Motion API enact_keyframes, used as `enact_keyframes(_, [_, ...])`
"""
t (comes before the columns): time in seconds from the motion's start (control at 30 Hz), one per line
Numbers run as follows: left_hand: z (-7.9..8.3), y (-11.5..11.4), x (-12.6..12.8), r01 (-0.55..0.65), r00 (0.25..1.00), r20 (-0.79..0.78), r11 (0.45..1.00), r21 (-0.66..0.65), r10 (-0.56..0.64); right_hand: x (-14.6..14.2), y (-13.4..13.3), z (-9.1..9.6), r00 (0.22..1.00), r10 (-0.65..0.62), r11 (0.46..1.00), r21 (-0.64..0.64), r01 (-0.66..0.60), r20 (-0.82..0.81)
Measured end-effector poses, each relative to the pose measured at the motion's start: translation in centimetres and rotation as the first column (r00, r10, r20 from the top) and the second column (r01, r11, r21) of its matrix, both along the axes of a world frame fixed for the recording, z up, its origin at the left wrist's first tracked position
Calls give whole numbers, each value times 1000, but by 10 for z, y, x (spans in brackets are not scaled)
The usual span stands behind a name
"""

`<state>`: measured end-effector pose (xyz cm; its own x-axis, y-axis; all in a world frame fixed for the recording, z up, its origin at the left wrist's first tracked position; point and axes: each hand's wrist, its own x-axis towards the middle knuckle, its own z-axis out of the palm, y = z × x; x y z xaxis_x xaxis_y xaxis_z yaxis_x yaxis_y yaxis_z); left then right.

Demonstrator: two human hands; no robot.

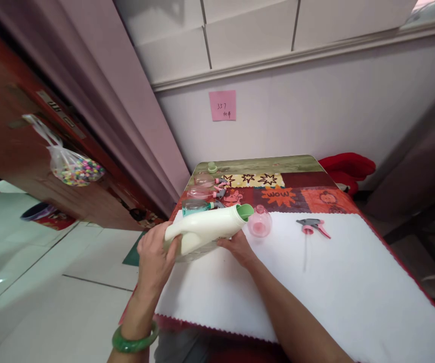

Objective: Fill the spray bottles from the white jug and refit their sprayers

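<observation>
My left hand grips the handle end of a large cream jug with a green spout, tipped on its side toward a small pink clear bottle standing open on the white cloth. My right hand is under the jug's body, fingers closed against it. The green spout is right beside the pink bottle's mouth. A grey and pink spray-trigger head with its tube lies on the cloth to the right, apart from both hands.
Three small spray bottles lie in a row at the table's far left, with a green cap behind them. A red cushion sits past the table's right corner. A bag of beads hangs on the door at left.
</observation>
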<state>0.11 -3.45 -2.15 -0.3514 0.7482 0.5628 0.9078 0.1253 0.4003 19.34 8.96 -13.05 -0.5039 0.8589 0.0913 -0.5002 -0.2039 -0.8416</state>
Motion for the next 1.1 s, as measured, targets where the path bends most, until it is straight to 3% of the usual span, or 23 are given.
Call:
enact_keyframes(0.13, [-11,-9,-13,-98,981,170,995,35,90,1,2,2,1000,4,1000,-11,-4,-3])
enact_keyframes(0.2, [-21,-12,-19,-186,922,349,982,23,167,1,2,2,1000,10,1000,-18,-10,-10])
enact_keyframes(0.27, [-34,-13,-22,-226,777,611,973,45,152,1,3,2,1000,8,1000,-20,-8,-23])
enact_keyframes(0.37, [-52,-9,-18,-219,443,892,953,208,-93,0,3,3,999,9,1000,-24,-10,-49])
enact_keyframes(0.43, [-62,-5,-12,-217,289,924,923,317,-249,0,3,4,998,20,1000,-19,-21,-54])
enact_keyframes(0.53, [-74,2,-1,-191,174,906,889,415,-386,0,2,5,998,22,1000,-4,-22,-50])
enact_keyframes(0.67, [-92,13,7,-138,116,897,887,440,-427,-1,2,3,998,35,999,-4,-35,-48])
enact_keyframes(0.83, [-105,24,11,-175,141,904,889,423,-403,-3,3,0,999,2,1000,-25,-3,-36])
enact_keyframes(0.93, [-101,26,13,-199,180,901,883,426,-394,-4,2,2,998,2,999,-36,-4,-56])
enact_keyframes(1.1, [-82,23,14,-200,259,880,870,451,-397,-3,-1,3,989,118,992,-34,-121,-94])
